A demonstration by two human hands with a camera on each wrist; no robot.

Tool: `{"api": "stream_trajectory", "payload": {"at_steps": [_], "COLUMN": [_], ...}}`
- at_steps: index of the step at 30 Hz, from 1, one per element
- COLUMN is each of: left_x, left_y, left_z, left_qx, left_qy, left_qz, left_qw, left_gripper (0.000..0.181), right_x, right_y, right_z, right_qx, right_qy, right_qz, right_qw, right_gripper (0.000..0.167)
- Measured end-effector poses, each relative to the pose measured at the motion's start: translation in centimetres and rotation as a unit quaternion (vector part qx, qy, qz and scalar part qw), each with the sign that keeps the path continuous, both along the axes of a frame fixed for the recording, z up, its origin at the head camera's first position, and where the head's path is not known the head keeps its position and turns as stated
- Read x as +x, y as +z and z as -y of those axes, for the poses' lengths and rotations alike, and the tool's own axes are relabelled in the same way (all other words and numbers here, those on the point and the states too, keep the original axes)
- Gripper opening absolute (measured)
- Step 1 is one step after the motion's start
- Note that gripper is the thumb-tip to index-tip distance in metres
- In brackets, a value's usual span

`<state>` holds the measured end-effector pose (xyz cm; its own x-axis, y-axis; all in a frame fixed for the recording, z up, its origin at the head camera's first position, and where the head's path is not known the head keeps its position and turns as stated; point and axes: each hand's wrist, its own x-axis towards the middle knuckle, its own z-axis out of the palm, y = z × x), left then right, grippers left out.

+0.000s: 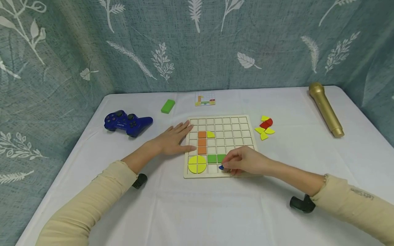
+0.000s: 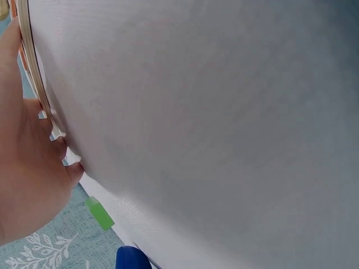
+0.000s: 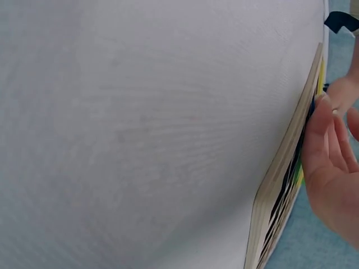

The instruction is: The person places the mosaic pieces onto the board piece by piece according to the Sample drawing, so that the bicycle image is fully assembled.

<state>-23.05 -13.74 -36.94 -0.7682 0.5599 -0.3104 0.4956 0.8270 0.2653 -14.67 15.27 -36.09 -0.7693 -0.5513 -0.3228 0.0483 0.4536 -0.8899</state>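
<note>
A pale wooden grid board lies on the white cloth. My left hand rests along its left edge, fingers extended, with fingertips touching the rim. Over the bottom row, my right hand pinches a small blue piece between thumb and fingers; most of it is hidden. On the grid are orange squares in a column, green squares beside the right fingers, a yellow circle made of quarter pieces, and a single yellow quarter piece.
Loose yellow and red pieces lie right of the board. Behind it are a small patterned card and a green block. A blue game controller sits at left, a gold microphone at far right.
</note>
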Motion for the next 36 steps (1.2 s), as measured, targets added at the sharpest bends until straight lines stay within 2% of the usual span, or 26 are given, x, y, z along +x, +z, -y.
{"api": "stream_trajectory", "payload": {"at_steps": [4, 11, 17, 20, 25, 31, 36], "left_x": [0.0, 0.0, -0.1, -0.1, 0.0, 0.0, 0.0], "left_y": [-0.1, -0.1, 0.0, 0.0, 0.1, 0.1, 0.0], "left_z": [0.0, 0.0, 0.1, 0.0, 0.0, -0.1, -0.1], "left_qx": [-0.001, -0.001, -0.001, 0.000, -0.003, 0.000, -0.003], "left_qy": [-0.001, 0.000, -0.001, -0.001, 0.000, 0.003, 0.004], "left_qz": [0.001, 0.003, 0.005, 0.006, 0.007, 0.007, 0.005], "left_qw": [1.0000, 1.0000, 1.0000, 1.0000, 1.0000, 1.0000, 1.0000], "left_gripper": [0.092, 0.090, 0.091, 0.092, 0.093, 0.092, 0.091], "right_x": [-0.1, -0.6, -1.5, -2.3, -3.5, -4.4, -5.2], "right_y": [0.0, -0.2, 0.0, 0.2, 0.5, 0.7, 1.1], "right_z": [-0.1, -0.3, -1.5, -2.6, -4.6, -7.0, -9.2], "right_qx": [-0.018, -0.040, -0.089, -0.106, -0.123, -0.152, -0.168], "right_qy": [-0.002, -0.003, 0.017, 0.011, -0.032, -0.101, -0.147], "right_qz": [0.037, 0.074, 0.129, 0.145, 0.148, 0.156, 0.143], "right_qw": [0.9992, 0.9964, 0.9876, 0.9837, 0.9808, 0.9707, 0.9643], "right_gripper": [0.022, 0.033, 0.037, 0.039, 0.044, 0.048, 0.054]}}
